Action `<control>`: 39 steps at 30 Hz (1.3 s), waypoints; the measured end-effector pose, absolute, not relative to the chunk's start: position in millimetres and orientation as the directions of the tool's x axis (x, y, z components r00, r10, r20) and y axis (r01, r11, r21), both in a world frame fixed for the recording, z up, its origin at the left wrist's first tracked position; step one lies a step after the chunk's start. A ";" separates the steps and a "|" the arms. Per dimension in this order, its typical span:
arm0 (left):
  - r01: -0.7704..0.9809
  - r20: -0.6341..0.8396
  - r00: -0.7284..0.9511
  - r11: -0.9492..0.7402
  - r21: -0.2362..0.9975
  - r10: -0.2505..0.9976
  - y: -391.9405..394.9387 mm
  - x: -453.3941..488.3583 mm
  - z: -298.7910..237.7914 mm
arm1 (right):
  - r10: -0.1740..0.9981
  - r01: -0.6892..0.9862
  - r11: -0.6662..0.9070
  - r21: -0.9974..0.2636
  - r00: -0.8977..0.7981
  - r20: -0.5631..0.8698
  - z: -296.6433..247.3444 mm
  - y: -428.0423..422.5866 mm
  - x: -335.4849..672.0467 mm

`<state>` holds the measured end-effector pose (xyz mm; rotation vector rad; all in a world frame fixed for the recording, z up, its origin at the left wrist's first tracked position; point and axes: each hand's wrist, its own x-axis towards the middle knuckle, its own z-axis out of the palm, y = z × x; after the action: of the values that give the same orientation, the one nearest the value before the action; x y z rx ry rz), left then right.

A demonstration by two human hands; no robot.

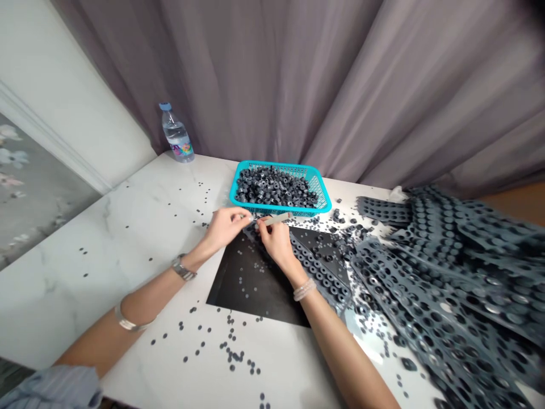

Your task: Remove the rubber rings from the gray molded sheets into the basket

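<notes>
Your left hand (225, 227) is pinched nearly shut on something too small to make out, while your right hand (276, 241) closes around a flat pale blade (279, 218) just beside a grey rubber strip of moulded rings (317, 267) lying across a black mat (251, 289), below a teal plastic basket (281, 211).

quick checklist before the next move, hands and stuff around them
1. Right hand grip on the flat pale blade: ok, the fingers pinch it.
2. Left hand contact with the perforated dark grey rubber strip: cannot tell, the fingers hide it.
3. Teal plastic basket of dark grey rubber rings: ok, level on the table, untouched by either hand.
4. Black flat mat: not ok, small loose dark discs lie on it.
5. White marble table: not ok, more loose discs lie scattered across it.
</notes>
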<state>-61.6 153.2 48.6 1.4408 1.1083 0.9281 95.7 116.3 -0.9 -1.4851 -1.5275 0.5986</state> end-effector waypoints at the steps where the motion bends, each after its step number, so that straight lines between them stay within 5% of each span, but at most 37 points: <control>1: 0.066 -0.043 0.267 0.026 0.997 0.963 153.2 -63.9 56.6 | 0.959 0.507 0.157 -0.848 0.126 0.253 -1.8 116.5 96.1; 5: -0.228 -0.195 0.354 0.287 0.930 0.915 151.7 -66.1 80.9 | 0.961 0.417 0.138 -0.898 0.163 0.224 -2.1 116.2 100.3; 10: -0.389 -0.367 0.451 0.548 0.740 0.814 144.3 -53.4 84.9 | 0.947 0.301 0.131 -0.944 0.244 0.210 10.4 114.7 113.0; 19: -0.421 -0.421 0.484 0.625 0.657 0.768 129.9 -45.0 99.6 | 0.921 0.113 0.163 -0.980 0.338 0.192 41.0 111.5 134.2; 24: -0.306 -0.330 0.439 0.484 0.820 0.836 131.0 -43.0 98.5 | 0.874 0.081 0.224 -0.971 0.423 0.237 65.0 108.3 156.3; 30: -0.065 0.027 0.321 -0.007 0.998 0.947 196.1 7.8 101.3 | 0.820 0.082 0.269 -0.960 0.503 0.273 85.0 100.4 189.1; 39: 0.428 0.312 0.406 -0.481 0.765 0.859 227.7 44.9 117.2 | 0.828 0.100 0.254 -0.962 0.492 0.270 104.1 87.5 205.8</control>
<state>44.9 227.7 117.2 2.0765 1.0912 0.9491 205.8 87.5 104.1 -1.2328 -0.9571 0.6139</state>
